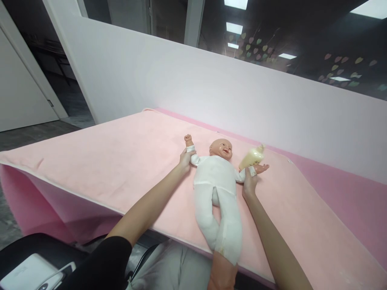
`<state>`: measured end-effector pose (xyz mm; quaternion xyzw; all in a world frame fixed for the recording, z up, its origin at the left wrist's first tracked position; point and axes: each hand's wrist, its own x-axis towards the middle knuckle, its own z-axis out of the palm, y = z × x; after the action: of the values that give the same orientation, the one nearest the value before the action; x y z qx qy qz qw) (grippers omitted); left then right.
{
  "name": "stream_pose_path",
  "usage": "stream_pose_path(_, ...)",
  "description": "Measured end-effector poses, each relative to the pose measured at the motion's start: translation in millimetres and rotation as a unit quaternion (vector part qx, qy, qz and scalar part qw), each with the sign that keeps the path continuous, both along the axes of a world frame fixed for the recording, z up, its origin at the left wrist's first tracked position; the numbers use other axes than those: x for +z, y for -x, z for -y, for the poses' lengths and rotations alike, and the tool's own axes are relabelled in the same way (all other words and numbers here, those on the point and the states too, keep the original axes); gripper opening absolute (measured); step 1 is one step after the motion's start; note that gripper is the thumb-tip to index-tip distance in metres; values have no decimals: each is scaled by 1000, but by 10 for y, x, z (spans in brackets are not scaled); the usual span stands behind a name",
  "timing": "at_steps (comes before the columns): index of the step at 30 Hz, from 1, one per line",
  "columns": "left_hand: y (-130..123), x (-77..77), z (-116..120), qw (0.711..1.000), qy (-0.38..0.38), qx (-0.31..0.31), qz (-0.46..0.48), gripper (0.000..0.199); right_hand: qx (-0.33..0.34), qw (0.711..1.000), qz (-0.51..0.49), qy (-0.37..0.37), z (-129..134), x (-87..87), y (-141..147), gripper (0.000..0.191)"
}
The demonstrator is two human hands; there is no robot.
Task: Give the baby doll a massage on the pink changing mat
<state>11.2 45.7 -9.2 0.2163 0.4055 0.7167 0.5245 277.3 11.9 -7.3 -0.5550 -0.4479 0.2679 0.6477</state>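
A baby doll [216,173] with a white cloth body lies on its back on the pink cover, head toward the wall. Its lower legs reach over the table's front edge. My left hand [185,158] is closed round the doll's forearm on the left side, just below the small fist. On the other side my right hand [249,182] grips the doll's other forearm near the wrist. Both doll arms are spread outward. Right behind that second arm lies a pale yellow bottle [252,156] with a pump-like top, partly covered by the doll's arm.
The table wears a light pink cover [121,153] over a darker pink cloth [341,173]. A white wall [169,80] with a window above stands behind it. At lower left, a white device [28,272] with a cable rests on a black chair [45,245].
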Motion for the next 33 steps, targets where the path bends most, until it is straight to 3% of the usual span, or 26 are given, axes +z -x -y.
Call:
stream_pose_path(17,-67,-13,46,995,-35,-12,-97,26,-8,1000,-16,22,44,54,37,76)
stream_pose_path(33,-85,76,113,993,-33,-13,-109,26,3,999,-40,21,34,37,42,79)
